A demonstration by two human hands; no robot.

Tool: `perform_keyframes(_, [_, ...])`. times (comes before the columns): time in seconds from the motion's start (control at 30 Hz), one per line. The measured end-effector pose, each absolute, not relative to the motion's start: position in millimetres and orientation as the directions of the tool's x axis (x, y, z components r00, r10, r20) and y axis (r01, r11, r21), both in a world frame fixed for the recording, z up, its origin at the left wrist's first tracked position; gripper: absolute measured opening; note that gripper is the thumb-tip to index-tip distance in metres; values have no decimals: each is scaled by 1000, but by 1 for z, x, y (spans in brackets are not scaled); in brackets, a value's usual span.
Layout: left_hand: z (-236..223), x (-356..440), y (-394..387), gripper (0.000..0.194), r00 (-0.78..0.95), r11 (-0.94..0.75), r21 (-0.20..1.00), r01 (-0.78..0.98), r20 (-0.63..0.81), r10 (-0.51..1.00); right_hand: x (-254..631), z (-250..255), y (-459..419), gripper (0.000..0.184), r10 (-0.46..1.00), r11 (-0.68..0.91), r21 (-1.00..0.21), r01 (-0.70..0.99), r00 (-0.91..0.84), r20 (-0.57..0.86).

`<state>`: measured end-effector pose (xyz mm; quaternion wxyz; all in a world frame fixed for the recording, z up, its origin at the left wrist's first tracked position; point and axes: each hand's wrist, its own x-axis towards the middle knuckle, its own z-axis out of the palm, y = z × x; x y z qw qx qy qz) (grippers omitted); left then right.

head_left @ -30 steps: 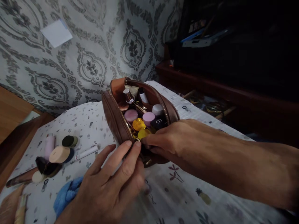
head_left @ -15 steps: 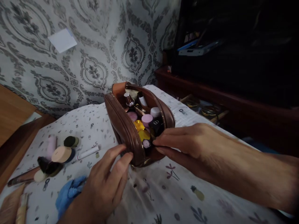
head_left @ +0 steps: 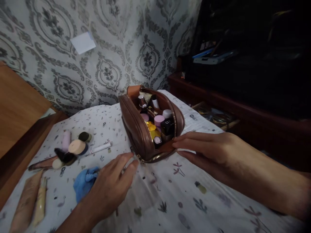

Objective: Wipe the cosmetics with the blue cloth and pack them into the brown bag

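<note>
A brown leather makeup bag (head_left: 136,126) stands unzipped on the bed sheet, its mouth facing up. Inside it are a silver-capped bottle (head_left: 142,101), a pink-lidded jar (head_left: 159,120), a white-lidded jar (head_left: 167,114), yellow foil packets (head_left: 152,129) and a black-capped item (head_left: 167,127). My right hand (head_left: 206,145) is at the bag's front right edge, its fingertips overlapping the rim; a gap shows between fingers and thumb. Beside the bag's near corner and zipper end, my left hand (head_left: 116,181) has its thumb and forefinger apart, with nothing visible between them.
Left on the sheet lie a blue cloth (head_left: 85,183), a white tube (head_left: 100,148), a beige-lidded jar (head_left: 77,147), a lilac bottle (head_left: 66,140), a large tan tube (head_left: 28,202) and a slim yellowish tube (head_left: 40,204). An open drawer (head_left: 215,116) sits right of the bed.
My right hand has drawn back from inside the bag to its rim. The black-capped item is now more exposed. My left fingers have come off the bag's side, and the camera view has shifted.
</note>
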<state>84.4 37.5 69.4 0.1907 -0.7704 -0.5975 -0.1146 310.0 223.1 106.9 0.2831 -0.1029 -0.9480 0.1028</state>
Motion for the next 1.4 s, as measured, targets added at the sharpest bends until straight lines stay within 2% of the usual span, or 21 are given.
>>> perform_keyframes(0.1, [62,82,21,25,250,-196,-187,963,331,910,307,101,225,28,130,988,-144,62,-837,531])
perform_keyframes(0.23, [51,75,-1,25,224,-178,-197,964,244,944,298,86,233,25,88,994,-10,107,-751,654])
perform_keyframes(0.33, [46,68,-15,24,188,-146,-181,973,241,952,293,75,233,24,101,989,9,150,-706,701])
perform_keyframes(0.5, [46,50,-27,19,87,-46,-139,989,303,949,285,66,208,25,153,988,-91,126,-692,706])
perform_keyframes(0.67, [34,7,-17,29,-191,190,35,981,326,926,255,60,163,22,65,975,-200,-94,-745,664])
perform_keyframes(0.87, [8,-32,11,49,-456,450,76,890,146,878,186,42,125,26,106,846,-508,-160,-884,455])
perform_keyframes(0.93, [5,-31,12,47,-459,454,69,888,147,876,165,34,121,25,170,784,-610,-119,-903,394])
perform_keyframes(1.17, [15,-17,-3,26,-396,409,34,912,336,855,139,-5,121,26,414,553,-833,-2,-868,276])
perform_keyframes(1.27, [14,-18,-4,25,-418,435,44,899,380,825,142,-13,122,25,454,489,-872,9,-856,246])
perform_keyframes(1.4, [13,-21,-2,19,-410,403,87,911,290,865,144,-12,120,27,475,514,-857,23,-840,263])
